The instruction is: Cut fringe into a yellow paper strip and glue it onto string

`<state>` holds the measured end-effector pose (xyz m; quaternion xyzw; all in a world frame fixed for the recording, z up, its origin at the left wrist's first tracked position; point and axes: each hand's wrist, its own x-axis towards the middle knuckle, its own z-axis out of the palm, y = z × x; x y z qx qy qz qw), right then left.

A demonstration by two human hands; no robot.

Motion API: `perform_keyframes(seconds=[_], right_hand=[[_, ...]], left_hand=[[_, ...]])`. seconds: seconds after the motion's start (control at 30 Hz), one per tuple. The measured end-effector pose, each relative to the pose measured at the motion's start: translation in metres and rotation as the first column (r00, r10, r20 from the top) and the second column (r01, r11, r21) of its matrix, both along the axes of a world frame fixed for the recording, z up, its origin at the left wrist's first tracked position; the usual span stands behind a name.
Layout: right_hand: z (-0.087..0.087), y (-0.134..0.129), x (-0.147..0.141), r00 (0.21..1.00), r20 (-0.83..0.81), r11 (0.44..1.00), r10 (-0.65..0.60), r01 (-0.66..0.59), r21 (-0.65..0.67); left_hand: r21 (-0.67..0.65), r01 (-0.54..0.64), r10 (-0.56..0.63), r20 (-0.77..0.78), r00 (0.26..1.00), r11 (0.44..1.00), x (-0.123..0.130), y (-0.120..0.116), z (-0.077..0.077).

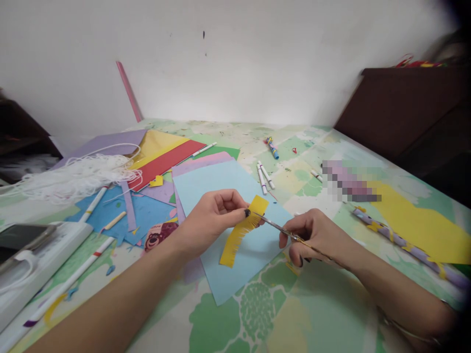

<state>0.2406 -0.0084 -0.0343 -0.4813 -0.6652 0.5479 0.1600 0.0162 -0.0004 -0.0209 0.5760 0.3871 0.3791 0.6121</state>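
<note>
My left hand (217, 213) pinches a yellow paper strip (235, 240) near its upper part, thumb on top. Several narrow cuts run along the strip's right edge, leaving a fringe from the lower end up to the thumb; the upper end is uncut. In my right hand (312, 235) is a pair of scissors (275, 226), its blades pointing left and meeting the strip's edge by my left thumb. Most of the scissor handles are hidden by my fingers. Beneath both hands lies a light blue paper sheet (217, 284), over purple and pink sheets.
At left are a heap of white cord (81, 174), a power strip (44, 264), a phone (25, 240) and coloured papers. White rolled sticks (263, 179) lie farther back. On the right are yellow paper (415, 215) and a wrapped purple stick (405, 245). A wall (235, 73) stands behind.
</note>
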Motion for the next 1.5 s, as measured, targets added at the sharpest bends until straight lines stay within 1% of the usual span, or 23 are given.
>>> perform_keyframes(seconds=[0.4, 0.63, 0.9, 1.17, 1.5], right_hand=[[0.001, 0.0, -0.002, 0.999, -0.043, 1.0, 0.021, -0.021, 0.019], [0.001, 0.001, -0.001, 1.0, 0.003, 1.0, 0.011, -0.011, -0.002], [0.01, -0.003, -0.004, 1.0, -0.001, 1.0, -0.01, 0.01, 0.001], [0.0, 0.001, 0.0, 1.0, 0.0, 1.0, -0.013, 0.013, -0.02], [0.005, -0.001, -0.001, 1.0, 0.017, 1.0, -0.011, 0.011, -0.01]], left_hand=[[0.004, -0.013, 0.013, -0.011, 1.0, 1.0, 0.0, -0.001, 0.001], [0.003, -0.001, 0.001, -0.004, 1.0, 1.0, -0.001, 0.0, 0.0], [-0.007, -0.005, 0.005, -0.008, 1.0, 1.0, -0.001, -0.001, 0.0], [0.01, -0.006, 0.007, -0.018, 1.0, 1.0, -0.001, 0.0, -0.002], [-0.003, 0.009, -0.009, -0.015, 1.0, 1.0, -0.002, 0.001, -0.003]])
